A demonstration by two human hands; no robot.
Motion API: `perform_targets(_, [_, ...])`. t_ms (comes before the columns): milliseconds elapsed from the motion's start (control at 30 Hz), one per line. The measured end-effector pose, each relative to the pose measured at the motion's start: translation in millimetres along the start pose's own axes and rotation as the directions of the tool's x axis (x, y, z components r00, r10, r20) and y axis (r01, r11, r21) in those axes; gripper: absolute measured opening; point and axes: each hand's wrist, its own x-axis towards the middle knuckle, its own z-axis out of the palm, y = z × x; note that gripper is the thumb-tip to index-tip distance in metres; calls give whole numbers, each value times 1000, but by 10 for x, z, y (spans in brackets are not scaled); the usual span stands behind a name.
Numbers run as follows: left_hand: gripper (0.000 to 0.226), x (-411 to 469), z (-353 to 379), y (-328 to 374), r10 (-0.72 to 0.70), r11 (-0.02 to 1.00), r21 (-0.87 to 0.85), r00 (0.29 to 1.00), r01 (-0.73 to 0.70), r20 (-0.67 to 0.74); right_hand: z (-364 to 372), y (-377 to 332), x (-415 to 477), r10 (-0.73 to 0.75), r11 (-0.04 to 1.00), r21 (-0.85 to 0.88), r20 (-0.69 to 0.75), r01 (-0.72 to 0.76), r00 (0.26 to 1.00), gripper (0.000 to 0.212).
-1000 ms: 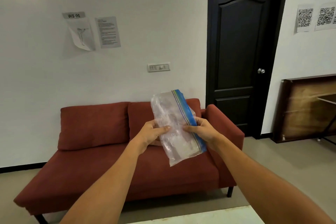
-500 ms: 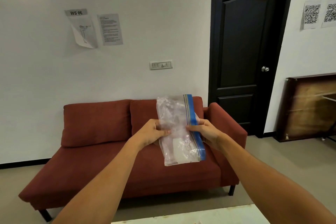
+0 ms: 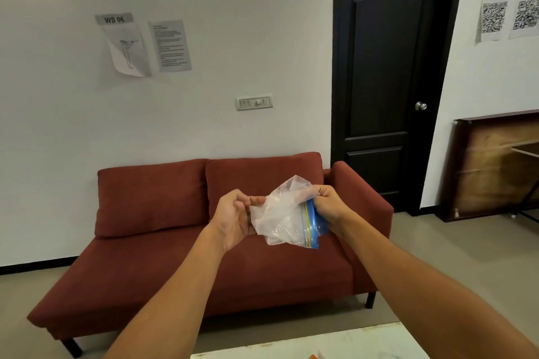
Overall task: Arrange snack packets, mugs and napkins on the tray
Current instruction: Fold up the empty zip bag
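I hold a clear plastic zip bag with a blue and yellow seal strip in front of me at chest height. My right hand is clenched on the sealed end of the bag, which is crumpled. My left hand is cupped at the bag's left side, thumb against the plastic. No tray, mugs or napkins are in view. The bag looks empty, though its inside is hard to make out.
A red sofa stands against the white wall straight ahead. A dark door is at the right, a wooden board leans further right. The corner of a white table shows at the bottom edge.
The bag was held flat and upright between both hands; now it is crumpled and lower, bunched in my right fist. The camera has shifted slightly.
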Motion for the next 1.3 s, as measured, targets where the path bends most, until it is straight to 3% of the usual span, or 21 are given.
perform_targets(167, [66, 7, 124, -54, -139, 967, 219, 990, 127, 38, 65, -26, -25, -61, 998, 8, -7, 61, 998, 22])
perform_targets(300, [52, 20, 123, -121, 2, 972, 235, 1000, 4, -29, 45, -40, -60, -72, 997, 25, -39, 73, 997, 27])
perform_targets(367, [43, 38, 148, -107, 120, 970, 223, 990, -100, -75, -35, -40, -89, 51, 982, 178, 33, -56, 998, 29])
perform_targets(433, [36, 51, 174, -86, 230, 938, 291, 967, -190, -109, -116, -28, -132, 237, 919, 274, 193, -284, 952, 51])
perform_targets(533, [38, 65, 232, -71, 324, 863, 433, 943, -261, -77, -124, -26, -172, 390, 890, 106, 329, -444, 860, 91])
perform_targets(633, [41, 70, 319, -107, 361, 798, 530, 932, -287, -38, -75, -43, -197, 447, 894, -84, 231, -440, 864, 93])
perform_targets(733, [37, 70, 321, -182, 356, 822, 496, 933, -280, -63, -155, -6, -227, 470, 881, -99, 90, -462, 878, 97])
perform_targets(900, [38, 183, 509, -355, 356, 809, 497, 934, -314, 11, -236, 26, -404, 553, 829, 74, 34, -554, 832, 97])
perform_targets(1000, [37, 347, 775, -542, 297, 849, 449, 954, -279, 30, -490, 133, -624, 529, 841, 179, -81, -510, 844, 84])
perform_targets(1133, [21, 588, 1205, -904, 151, 935, 316, 987, -160, 55, -1030, 213, -1085, 510, 858, 196, -212, -475, 834, 48])
perform_targets(1300, [22, 761, 2103, -1430, 42, 969, 233, 982, -85, 185, -1700, 331, -1724, 473, 878, 261, -353, -400, 808, 48])
